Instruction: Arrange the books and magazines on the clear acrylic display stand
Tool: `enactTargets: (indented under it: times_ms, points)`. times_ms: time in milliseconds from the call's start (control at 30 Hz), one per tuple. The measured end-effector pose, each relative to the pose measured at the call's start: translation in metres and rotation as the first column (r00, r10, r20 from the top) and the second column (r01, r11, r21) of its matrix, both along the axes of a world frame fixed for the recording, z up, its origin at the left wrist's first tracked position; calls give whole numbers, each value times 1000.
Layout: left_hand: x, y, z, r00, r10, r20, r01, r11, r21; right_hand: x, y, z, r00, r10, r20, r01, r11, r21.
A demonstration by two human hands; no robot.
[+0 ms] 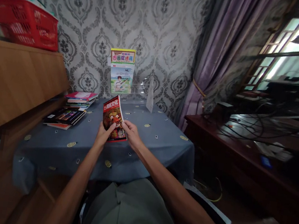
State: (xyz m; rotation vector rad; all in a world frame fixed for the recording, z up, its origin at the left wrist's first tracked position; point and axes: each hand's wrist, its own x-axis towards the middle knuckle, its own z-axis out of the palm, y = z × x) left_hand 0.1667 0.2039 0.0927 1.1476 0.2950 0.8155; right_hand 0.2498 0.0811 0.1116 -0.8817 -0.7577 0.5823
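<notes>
Between my two hands is a book [113, 112] with a dark red cover, white title characters and a colourful mask picture. It is tilted, held up over the front part of the table. My left hand [104, 132] grips its lower left side, the thumb lying across the cover. On the right edge, my right hand [131, 133] pinches the book with thumb and fingers; some of those fingers are hidden behind it. Past the book, a clear stand [143, 90] holds upright books, among them one with a pale green and blue cover [121, 80].
A blue patterned cloth [150, 142] covers the table. At its left lie a stack of books [82, 95] and some dark-covered books [65, 117]. A red basket [40, 26] sits on a wooden cabinet [22, 73]. On the right, a dark desk [227, 139] carries tangled cables.
</notes>
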Motion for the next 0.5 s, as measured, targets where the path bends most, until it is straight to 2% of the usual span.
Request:
enactTargets:
  times_ms: [100,200,300,500]
  points:
    - [-7,-19,11,998,-41,41,40,999,23,-15,-3,11,996,32,82,-33,999,19]
    - [-13,-32,16,989,-103,104,105,994,-10,-25,-3,14,993,10,119,-14,999,37]
    - [-19,-37,17,990,-91,110,96,994,-47,-32,-2,11,996,13,88,-18,998,52]
    - [-29,-41,16,996,-60,61,62,997,-37,-39,-5,0,992,121,-32,-119,991,55]
